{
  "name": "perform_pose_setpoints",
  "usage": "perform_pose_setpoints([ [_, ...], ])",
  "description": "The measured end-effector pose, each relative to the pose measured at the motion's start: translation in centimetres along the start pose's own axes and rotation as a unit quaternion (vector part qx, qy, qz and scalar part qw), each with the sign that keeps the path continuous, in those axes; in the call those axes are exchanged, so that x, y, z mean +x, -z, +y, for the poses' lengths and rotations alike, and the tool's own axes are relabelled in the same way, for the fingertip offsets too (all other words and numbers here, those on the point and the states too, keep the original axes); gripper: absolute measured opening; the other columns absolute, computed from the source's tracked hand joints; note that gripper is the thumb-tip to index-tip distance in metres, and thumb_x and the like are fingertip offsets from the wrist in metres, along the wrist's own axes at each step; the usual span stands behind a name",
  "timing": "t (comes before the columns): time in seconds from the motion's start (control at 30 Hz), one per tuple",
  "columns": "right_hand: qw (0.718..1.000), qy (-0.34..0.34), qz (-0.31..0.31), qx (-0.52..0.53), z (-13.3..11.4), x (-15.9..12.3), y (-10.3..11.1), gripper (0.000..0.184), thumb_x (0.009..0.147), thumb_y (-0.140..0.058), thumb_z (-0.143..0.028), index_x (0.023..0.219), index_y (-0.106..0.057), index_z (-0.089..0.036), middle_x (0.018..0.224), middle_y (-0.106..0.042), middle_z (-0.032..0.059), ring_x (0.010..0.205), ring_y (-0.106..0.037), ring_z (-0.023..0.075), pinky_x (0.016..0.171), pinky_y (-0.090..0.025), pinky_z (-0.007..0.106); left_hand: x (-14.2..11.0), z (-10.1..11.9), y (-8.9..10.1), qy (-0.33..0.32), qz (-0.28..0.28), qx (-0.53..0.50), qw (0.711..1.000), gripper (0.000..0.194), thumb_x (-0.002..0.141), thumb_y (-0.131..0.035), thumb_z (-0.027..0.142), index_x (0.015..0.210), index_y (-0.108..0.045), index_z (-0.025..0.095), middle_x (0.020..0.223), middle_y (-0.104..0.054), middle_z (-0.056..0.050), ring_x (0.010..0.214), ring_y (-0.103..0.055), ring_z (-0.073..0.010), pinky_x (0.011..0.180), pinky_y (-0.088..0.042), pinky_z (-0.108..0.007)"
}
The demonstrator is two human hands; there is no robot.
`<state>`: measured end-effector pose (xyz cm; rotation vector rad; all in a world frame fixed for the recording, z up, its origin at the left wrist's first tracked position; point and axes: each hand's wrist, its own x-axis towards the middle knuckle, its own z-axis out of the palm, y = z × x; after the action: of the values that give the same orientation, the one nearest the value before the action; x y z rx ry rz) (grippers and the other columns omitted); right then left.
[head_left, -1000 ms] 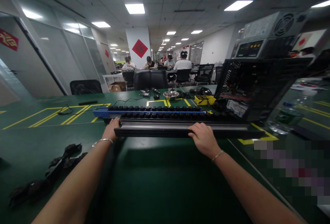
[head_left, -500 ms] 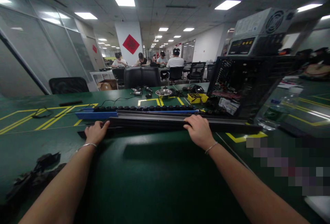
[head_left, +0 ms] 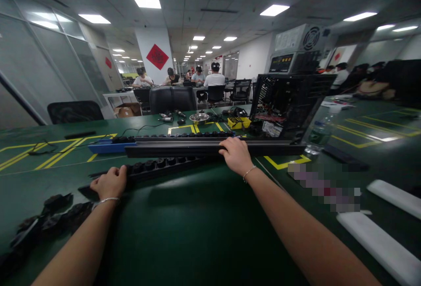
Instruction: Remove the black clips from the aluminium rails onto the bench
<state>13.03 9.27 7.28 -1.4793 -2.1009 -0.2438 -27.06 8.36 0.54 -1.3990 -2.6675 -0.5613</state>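
Observation:
My left hand (head_left: pixel 110 184) is closed on the left end of a long black strip (head_left: pixel 161 164) with a row of round black pieces along it. That strip lies at a slant, its right end hidden behind my right hand and the rail. Fingers bent over its top edge, my right hand (head_left: pixel 237 158) grips a long black rail (head_left: pixel 174 150). The rail lies across the table, just beyond the slanted strip. Behind it a blue strip (head_left: pixel 110 146) shows in part, with more black pieces along its top.
An open computer case (head_left: pixel 292 101) with power supplies (head_left: pixel 296 38) on top stands at the right, beside a plastic bottle (head_left: pixel 317 137). A yellow tray (head_left: pixel 239 123) and metal bowl (head_left: pixel 199 118) sit farther back. Black parts (head_left: pixel 55 211) lie at left, white pieces (head_left: pixel 378 242) at right.
My left hand has come nearer and leftward with the black strip's left end, so its round pieces now show apart from the rail. The view has turned slightly right.

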Motion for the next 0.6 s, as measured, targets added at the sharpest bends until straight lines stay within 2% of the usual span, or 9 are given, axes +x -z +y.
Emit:
perform_pose_setpoints([
  [0.13,1.000,0.008,-0.017,-0.006,-0.6,1.0,-0.4,0.014,0.083,-0.054,-0.026,0.093,-0.063,-0.023,0.097,-0.062,0.0036,0.095,-0.047,0.0202,0.075,-0.028,0.033,-1.7,-0.4,0.6,-0.006,0.003,-0.003,1.000,0.047,0.083,-0.023,0.049,0.068,-0.055,0.019,0.076,-0.064,-0.012,0.093,-0.056,-0.0288,0.085,-0.031,-0.043],
  [0.33,0.999,0.032,-0.042,-0.006,-1.1,3.7,-1.3,0.015,0.084,-0.053,-0.028,0.094,-0.063,-0.024,0.100,-0.062,0.0037,0.097,-0.047,0.0205,0.076,-0.028,0.033,-3.5,-1.4,0.9,-0.010,0.029,-0.002,1.000,0.043,0.082,-0.023,0.049,0.063,-0.050,0.021,0.072,-0.062,-0.010,0.090,-0.057,-0.0263,0.087,-0.031,-0.042],
  [0.6,0.990,0.040,-0.133,-0.021,-2.0,6.5,-4.1,0.020,0.084,-0.051,-0.029,0.099,-0.063,-0.025,0.105,-0.061,0.0044,0.101,-0.046,0.0216,0.079,-0.030,0.034,-4.5,-1.3,0.9,-0.052,0.010,-0.020,0.998,0.038,0.081,-0.027,0.047,0.064,-0.050,0.022,0.074,-0.065,-0.008,0.091,-0.057,-0.0257,0.090,-0.030,-0.042],
])
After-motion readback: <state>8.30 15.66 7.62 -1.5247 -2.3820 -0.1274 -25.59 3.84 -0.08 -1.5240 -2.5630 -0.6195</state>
